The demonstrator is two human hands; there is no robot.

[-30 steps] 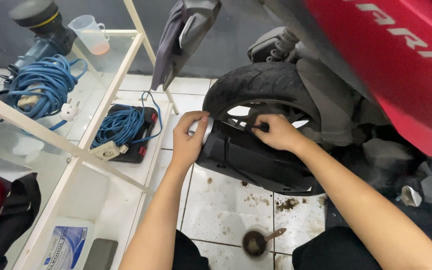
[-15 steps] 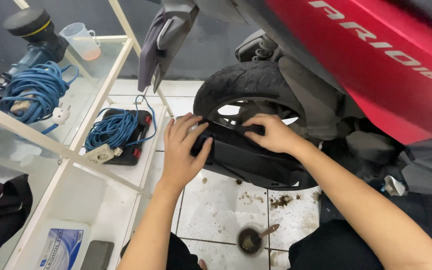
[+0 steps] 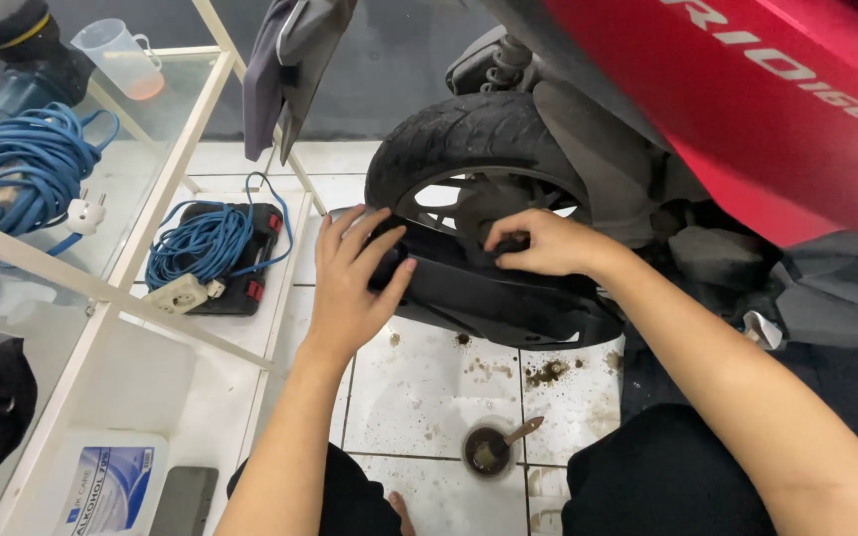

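Since a second ago our left hand (image 3: pixel 350 283) has slid down from the top edge of the black plastic guard (image 3: pixel 489 293) and now lies flat on its left end, fingers spread and the thumb hooked over the lower edge; our right hand (image 3: pixel 538 243) has stayed near the guard's top middle.

Largest in view, the red scooter body (image 3: pixel 747 109) fills the upper right and overhangs everything beneath it, leaving little room above our right forearm. Below it the rear tyre (image 3: pixel 469 139) curves down behind the guard, with a narrow gap between rubber and plastic where our right hand sits, fingers curled together and gripping a small dark part we cannot make out.

The guard runs slantwise from our left hand down to the right, its lower edge hanging clear above the white tiled floor (image 3: pixel 429 387), which is spotted with dirt. That floor is the open room we have, between our knees and the wheel.

To the left, the white shelf frame (image 3: pixel 131 298) closes that side, just beside our left wrist. On it lies a coil of blue cable (image 3: pixel 206 243). Smallest, a round dirty cup (image 3: pixel 489 452) with a stick in it stands on the tiles between our legs.
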